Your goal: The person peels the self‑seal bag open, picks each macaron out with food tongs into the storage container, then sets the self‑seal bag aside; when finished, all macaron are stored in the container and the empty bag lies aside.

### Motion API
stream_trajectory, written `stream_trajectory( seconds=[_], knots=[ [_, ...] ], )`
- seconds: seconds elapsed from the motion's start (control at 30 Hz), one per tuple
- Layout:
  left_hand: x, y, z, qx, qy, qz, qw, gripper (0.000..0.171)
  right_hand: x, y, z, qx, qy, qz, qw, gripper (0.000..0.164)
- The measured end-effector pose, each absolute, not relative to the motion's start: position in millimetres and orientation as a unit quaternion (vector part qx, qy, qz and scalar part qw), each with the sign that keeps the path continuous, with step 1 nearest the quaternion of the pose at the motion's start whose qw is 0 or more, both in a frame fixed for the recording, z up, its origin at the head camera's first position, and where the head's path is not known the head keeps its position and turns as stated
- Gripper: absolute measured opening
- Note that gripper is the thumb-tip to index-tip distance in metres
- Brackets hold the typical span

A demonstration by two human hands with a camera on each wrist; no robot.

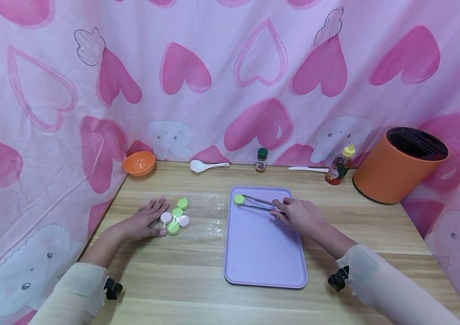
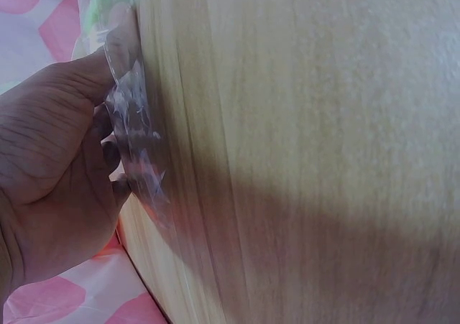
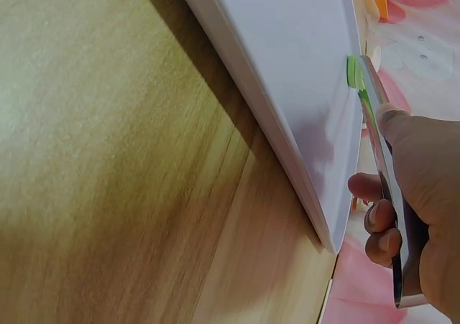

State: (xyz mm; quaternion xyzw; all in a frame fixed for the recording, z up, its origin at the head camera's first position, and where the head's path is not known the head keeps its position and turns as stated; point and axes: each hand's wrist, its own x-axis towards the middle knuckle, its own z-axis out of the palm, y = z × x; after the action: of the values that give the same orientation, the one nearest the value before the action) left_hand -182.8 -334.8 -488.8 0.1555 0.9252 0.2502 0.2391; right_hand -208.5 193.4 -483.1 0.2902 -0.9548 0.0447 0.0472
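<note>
My right hand grips tongs round one macaron at the tray's far-left corner. Left hand spread; five others remain bagged.

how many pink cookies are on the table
2: one pink cookie right beside the left hand, and a second pink cookie farther right, both among green cookies. Glare on the clear plastic could hide another.

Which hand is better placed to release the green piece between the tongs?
Probably the right hand: it holds the tongs, with the green piece between their tips; the left hand touches the clear plastic.
</note>
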Motion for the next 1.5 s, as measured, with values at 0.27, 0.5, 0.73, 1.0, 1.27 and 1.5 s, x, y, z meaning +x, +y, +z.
stream_trajectory(
  seconds=[0.27,0.5,0.73,1.0,1.27,1.5],
  knots=[
    [-182,-335,-490,0.155,0.925,0.25,0.239,0.101,-209,195,-480,0.272,-0.961,0.052,0.02,0.049],
    [-182,-333,-487,0.153,0.928,0.244,0.238,0.101,-207,187,-472,0.289,-0.955,0.054,0.041,0.048],
    [-181,-333,-485,0.155,0.926,0.247,0.238,0.101,-205,168,-465,0.329,-0.942,0.029,0.049,0.047],
    [-181,-334,-487,0.156,0.928,0.242,0.235,0.101,-206,143,-467,0.383,-0.919,0.023,0.09,0.044],
    [-182,-334,-487,0.157,0.928,0.243,0.235,0.101,-205,122,-477,0.417,-0.899,0.022,0.13,0.035],
    [-180,-333,-485,0.158,0.929,0.241,0.233,0.101,-201,103,-480,0.434,-0.89,0.021,0.137,0.034]
  ],
)
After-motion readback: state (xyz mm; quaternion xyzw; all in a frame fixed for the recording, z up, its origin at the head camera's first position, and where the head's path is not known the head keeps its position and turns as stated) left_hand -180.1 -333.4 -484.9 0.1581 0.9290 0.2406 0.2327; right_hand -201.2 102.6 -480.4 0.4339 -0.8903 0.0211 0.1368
